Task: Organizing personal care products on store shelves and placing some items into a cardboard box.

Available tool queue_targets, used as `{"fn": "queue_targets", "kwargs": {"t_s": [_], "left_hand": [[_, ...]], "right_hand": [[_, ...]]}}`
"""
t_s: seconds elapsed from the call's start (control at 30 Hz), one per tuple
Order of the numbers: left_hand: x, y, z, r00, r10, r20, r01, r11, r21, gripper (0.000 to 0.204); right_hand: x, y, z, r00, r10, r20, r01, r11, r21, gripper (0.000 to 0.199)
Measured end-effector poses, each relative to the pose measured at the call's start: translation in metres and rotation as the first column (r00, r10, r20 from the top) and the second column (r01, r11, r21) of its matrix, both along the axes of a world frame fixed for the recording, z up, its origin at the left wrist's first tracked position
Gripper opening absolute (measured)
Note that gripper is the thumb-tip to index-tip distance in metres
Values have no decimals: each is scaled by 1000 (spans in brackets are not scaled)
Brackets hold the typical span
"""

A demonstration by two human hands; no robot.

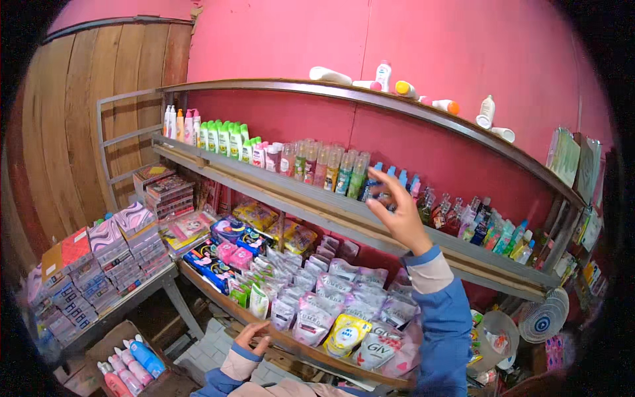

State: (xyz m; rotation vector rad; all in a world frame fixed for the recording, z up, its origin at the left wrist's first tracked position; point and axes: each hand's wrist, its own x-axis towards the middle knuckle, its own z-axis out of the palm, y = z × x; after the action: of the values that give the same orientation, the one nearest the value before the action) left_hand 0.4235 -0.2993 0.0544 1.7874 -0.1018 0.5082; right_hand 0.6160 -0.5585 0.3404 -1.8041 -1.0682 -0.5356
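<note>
While the left hand (253,338) curls loosely, the right hand (401,215) gapes near bottles (402,177)

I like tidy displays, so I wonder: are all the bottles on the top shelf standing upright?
No, a large white bottle lies on its side on the top shelf.

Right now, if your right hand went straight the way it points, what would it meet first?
Probably the blue-capped bottles on the shelf, though one view leaves the depth unclear.
</note>
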Motion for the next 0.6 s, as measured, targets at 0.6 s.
{"fn": "queue_targets", "kwargs": {"t_s": [0.6], "left_hand": [[100, 148, -18, 963, 263, 54, -262, 965, -21, 36]], "right_hand": [[206, 213, 217, 386, -657, 648, 838, 544, 52, 53]]}}
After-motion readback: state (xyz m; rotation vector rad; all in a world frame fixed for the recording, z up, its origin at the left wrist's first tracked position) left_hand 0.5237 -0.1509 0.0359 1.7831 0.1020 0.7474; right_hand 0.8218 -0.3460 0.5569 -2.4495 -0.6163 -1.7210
